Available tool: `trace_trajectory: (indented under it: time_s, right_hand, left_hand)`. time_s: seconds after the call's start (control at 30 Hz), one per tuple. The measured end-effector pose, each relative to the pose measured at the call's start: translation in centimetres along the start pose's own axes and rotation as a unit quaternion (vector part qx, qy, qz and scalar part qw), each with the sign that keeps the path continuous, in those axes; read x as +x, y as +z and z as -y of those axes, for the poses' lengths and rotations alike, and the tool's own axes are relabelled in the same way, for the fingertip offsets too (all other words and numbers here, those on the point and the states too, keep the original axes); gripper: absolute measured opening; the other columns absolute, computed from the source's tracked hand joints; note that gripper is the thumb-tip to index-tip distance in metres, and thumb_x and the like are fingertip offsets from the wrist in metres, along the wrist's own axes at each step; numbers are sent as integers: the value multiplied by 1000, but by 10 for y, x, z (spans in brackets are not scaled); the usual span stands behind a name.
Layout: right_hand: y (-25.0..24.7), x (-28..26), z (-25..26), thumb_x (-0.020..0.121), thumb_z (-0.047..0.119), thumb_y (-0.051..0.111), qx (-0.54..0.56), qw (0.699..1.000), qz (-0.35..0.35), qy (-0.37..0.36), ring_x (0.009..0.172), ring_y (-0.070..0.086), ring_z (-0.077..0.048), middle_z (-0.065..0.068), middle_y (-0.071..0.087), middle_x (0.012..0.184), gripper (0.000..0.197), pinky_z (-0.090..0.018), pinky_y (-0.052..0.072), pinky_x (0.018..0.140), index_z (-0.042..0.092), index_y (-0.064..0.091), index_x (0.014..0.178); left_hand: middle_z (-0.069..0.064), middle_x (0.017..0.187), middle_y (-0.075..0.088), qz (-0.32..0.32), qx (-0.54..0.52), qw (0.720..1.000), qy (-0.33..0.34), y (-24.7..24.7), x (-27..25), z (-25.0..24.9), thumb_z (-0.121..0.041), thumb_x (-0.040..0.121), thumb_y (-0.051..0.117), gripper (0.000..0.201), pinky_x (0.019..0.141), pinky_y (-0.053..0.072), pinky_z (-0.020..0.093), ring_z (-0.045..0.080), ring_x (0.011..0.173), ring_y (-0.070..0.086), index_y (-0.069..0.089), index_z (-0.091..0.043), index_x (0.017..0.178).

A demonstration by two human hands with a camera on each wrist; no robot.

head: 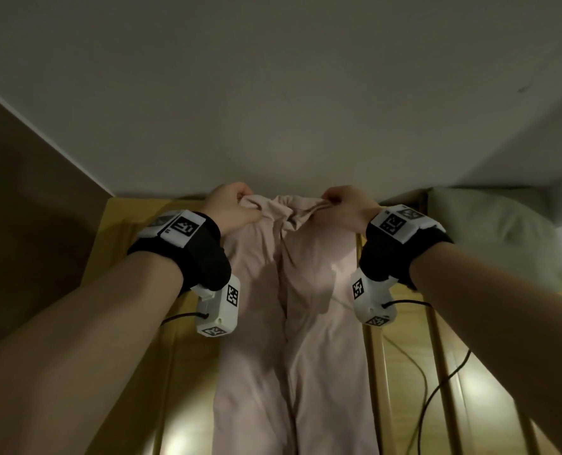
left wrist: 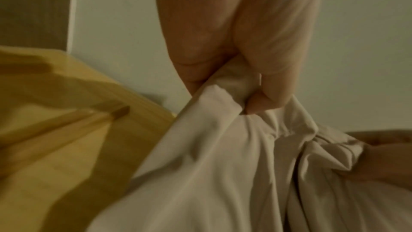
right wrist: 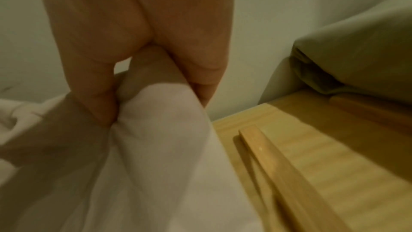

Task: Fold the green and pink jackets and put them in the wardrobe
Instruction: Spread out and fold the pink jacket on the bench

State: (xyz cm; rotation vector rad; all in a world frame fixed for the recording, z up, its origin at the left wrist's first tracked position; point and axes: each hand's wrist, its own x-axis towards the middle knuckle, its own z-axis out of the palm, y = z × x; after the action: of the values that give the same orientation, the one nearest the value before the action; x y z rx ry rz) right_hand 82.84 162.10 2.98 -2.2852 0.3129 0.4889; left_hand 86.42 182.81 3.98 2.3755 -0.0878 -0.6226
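Note:
The pink jacket (head: 299, 323) hangs lengthwise in front of me, held up by its top edge. My left hand (head: 237, 205) pinches the top left corner of the pink jacket (left wrist: 223, 156), thumb and fingers (left wrist: 267, 85) curled round a bunch of cloth. My right hand (head: 345, 205) pinches the top right corner of the pink jacket (right wrist: 156, 147) in the same way. The collar sags between the two hands. A pale green cloth, maybe the green jacket (head: 489, 231), lies at the right on the wooden top.
Under the jacket runs a light wooden surface (head: 470, 372) with raised slats (right wrist: 285, 174), against a white wall (head: 273, 93). A dark cable (head: 437, 382) crosses the wood at the right. A brown panel (head: 26, 224) stands at the left.

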Motion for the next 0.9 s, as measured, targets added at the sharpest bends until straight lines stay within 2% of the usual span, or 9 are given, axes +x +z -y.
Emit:
trace_trajectory:
  time_s: [0.1, 0.23, 0.3, 0.37, 0.47, 0.57, 0.7, 0.8, 0.9]
  right_hand:
    - [-1, -9, 9, 80, 18, 60, -71, 997, 0, -36, 76, 50, -20, 3, 53, 73, 15, -24, 35, 55, 23, 48, 71]
    - [2, -24, 16, 79, 25, 62, -82, 994, 12, -67, 87, 53, -20, 1, 55, 93, 24, -25, 37, 71, 19, 51, 100]
    - [7, -33, 20, 80, 27, 62, -118, 988, 1, -100, 92, 55, -22, -2, 59, 98, 33, -24, 36, 72, 14, 56, 110]
    - [13, -41, 23, 80, 28, 60, -162, 978, -24, -129, 87, 56, -24, -6, 64, 98, 26, -25, 35, 68, 12, 61, 101]
    - [17, -52, 24, 78, 31, 59, -168, 977, -32, -131, 77, 52, -25, -2, 56, 81, 16, -27, 33, 63, 16, 52, 80]
    - [19, -67, 23, 78, 29, 55, -156, 979, -34, -127, 77, 53, -27, 2, 50, 74, 14, -29, 33, 62, 21, 43, 78]
    - [29, -95, 22, 77, 37, 52, -185, 973, -29, -132, 66, 47, -21, 9, 44, 65, 19, -28, 29, 52, 25, 38, 76]
    - [40, -119, 15, 77, 43, 52, -202, 969, -5, -145, 55, 46, -13, 10, 45, 61, 22, -22, 24, 44, 26, 39, 77]
    - [56, -142, 5, 78, 39, 55, -217, 963, 27, -159, 65, 53, -18, 11, 41, 62, 22, -23, 24, 45, 28, 36, 72]
  left_hand:
    - [7, 102, 61, -7, 44, 998, 51, -3, -11, -4, -14, 79, 68, 29, 72, 39, 25, 25, 93, 57, 58, -10, 106]
    - [10, 109, 65, -23, 73, 990, 117, -1, -31, -7, -13, 79, 67, 34, 74, 41, 25, 27, 99, 60, 59, -9, 112]
    - [12, 103, 64, -28, 116, 983, 136, 2, -39, -7, -14, 81, 62, 24, 72, 42, 32, 32, 97, 59, 61, -8, 104]
    - [12, 94, 58, -37, 168, 974, 148, 5, -47, -8, -16, 82, 58, 11, 68, 41, 36, 34, 91, 56, 58, -8, 90]
    - [6, 89, 49, -53, 173, 971, 155, 10, -60, -6, -19, 82, 57, 12, 64, 38, 34, 29, 82, 48, 46, -15, 77]
    - [-6, 80, 35, -64, 161, 970, 173, 16, -76, -3, -18, 78, 58, 22, 60, 30, 30, 19, 74, 36, 36, -21, 74]
    - [-9, 72, 30, -54, 183, 968, 166, 28, -104, 2, -19, 76, 56, 31, 55, 25, 31, 20, 74, 36, 27, -26, 68]
    - [-7, 70, 36, -8, 161, 973, 164, 40, -127, 7, -17, 75, 55, 36, 64, 41, 40, 30, 80, 48, 23, -26, 62]
    - [4, 85, 56, 9, 198, 961, 194, 55, -147, 17, -23, 77, 56, 23, 67, 38, 34, 30, 91, 54, 34, -21, 71]
